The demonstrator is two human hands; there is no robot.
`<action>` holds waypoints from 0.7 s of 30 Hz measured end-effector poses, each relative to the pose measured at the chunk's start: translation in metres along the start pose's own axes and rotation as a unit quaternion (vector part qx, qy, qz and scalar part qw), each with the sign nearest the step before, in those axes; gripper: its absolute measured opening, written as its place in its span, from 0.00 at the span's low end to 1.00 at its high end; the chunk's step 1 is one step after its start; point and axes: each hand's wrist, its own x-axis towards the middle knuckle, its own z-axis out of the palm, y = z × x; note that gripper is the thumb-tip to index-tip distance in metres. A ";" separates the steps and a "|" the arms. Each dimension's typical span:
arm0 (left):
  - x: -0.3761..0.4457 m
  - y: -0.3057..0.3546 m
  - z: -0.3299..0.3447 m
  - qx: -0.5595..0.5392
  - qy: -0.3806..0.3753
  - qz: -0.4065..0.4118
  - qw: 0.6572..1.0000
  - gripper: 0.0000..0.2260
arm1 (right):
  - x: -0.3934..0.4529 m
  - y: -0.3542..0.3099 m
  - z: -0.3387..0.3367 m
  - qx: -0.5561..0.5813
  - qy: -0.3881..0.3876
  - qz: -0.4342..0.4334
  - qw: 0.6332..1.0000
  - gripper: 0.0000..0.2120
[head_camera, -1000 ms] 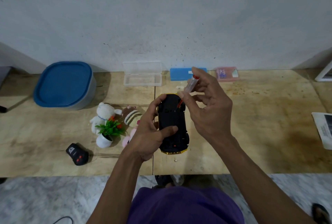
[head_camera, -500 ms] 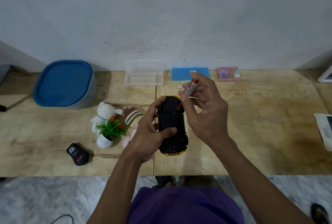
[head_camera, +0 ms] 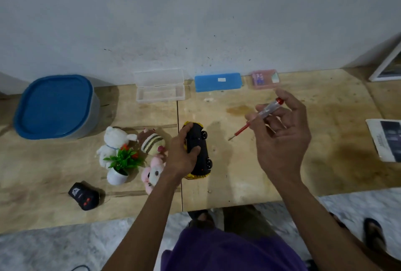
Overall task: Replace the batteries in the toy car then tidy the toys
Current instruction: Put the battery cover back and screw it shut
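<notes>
The yellow toy car (head_camera: 200, 151) lies upside down on the wooden table (head_camera: 249, 173), black underside and wheels up. My left hand (head_camera: 182, 153) grips it across the chassis from the left. My right hand (head_camera: 282, 140) is raised to the right of the car and holds a screwdriver (head_camera: 258, 117) with a clear handle, red cap and red shaft, its tip pointing down-left, clear of the car. The black remote control (head_camera: 84, 198) lies near the front left edge. Left of the car lie a white plush bear (head_camera: 111, 142), a striped plush (head_camera: 152, 140) and a pink plush (head_camera: 153, 172).
A small potted plant (head_camera: 121, 163) stands among the plush toys. At the back sit a blue-lidded tub (head_camera: 54, 106), an open clear plastic case (head_camera: 159, 89), a blue case (head_camera: 218, 81) and a pink box (head_camera: 264, 78). Printed paper (head_camera: 385, 139) lies at the right edge.
My right hand has lifted the screwdriver off the car's underside and swung it up and to the right. The left hand still holds the car.
</notes>
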 end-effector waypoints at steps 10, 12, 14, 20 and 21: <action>0.028 -0.019 0.038 0.251 0.035 -0.022 0.967 0.40 | -0.010 0.020 -0.042 -0.048 0.011 0.038 0.998 0.27; 0.028 -0.024 0.043 0.271 0.051 -0.035 0.961 0.40 | -0.005 0.022 -0.046 -0.049 0.003 0.038 0.998 0.27; 0.028 -0.026 0.049 0.267 0.076 -0.052 0.959 0.35 | 0.001 0.023 -0.052 -0.047 -0.003 0.043 0.998 0.27; 0.020 -0.029 0.074 0.316 0.148 -0.056 0.935 0.27 | 0.022 0.030 -0.074 -0.045 -0.021 0.055 0.997 0.27; 0.019 -0.030 0.080 0.310 0.146 -0.066 0.937 0.25 | 0.025 0.032 -0.078 -0.048 -0.026 0.056 0.997 0.27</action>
